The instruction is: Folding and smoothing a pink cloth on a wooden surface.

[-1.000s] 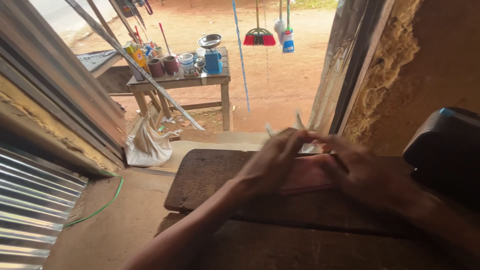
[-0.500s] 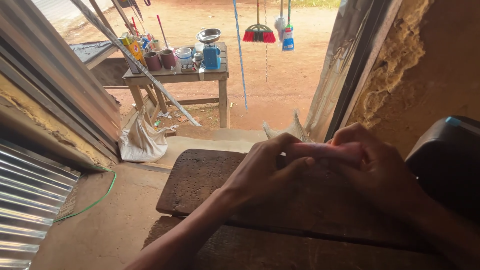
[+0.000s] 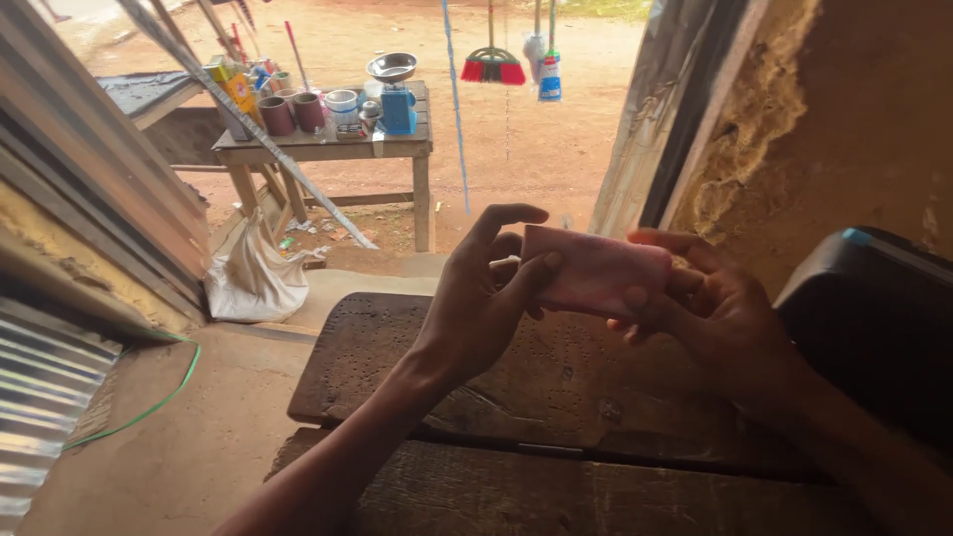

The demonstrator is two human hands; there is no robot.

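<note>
Above the far edge of the worn wooden board point(image 3: 516, 387), I see both hands raised and joined on one pale pink flat packet point(image 3: 596, 270). My left hand point(image 3: 476, 308) has the packet's left end pinched, thumb on the near face and curled fingers behind, the index finger arched clear above it. My right hand point(image 3: 715, 308) holds the right end, fingers folded round its edge and thumb pressed on the lower near face. I note the packet is level, held clear of the board, not touching it.

A black rounded case point(image 3: 874, 318) stands at the board's right side, just beside the right wrist. Corrugated metal sheeting point(image 3: 50, 377) lines the left, with a green cord point(image 3: 149, 407) lying on the ground near it. Outside the doorway stands a wooden table point(image 3: 328, 149) carrying cups, tins and a blue weighing scale point(image 3: 397, 99). A white sack point(image 3: 253, 278) sits at its foot. A red broom head point(image 3: 493, 67) hangs well beyond.
</note>
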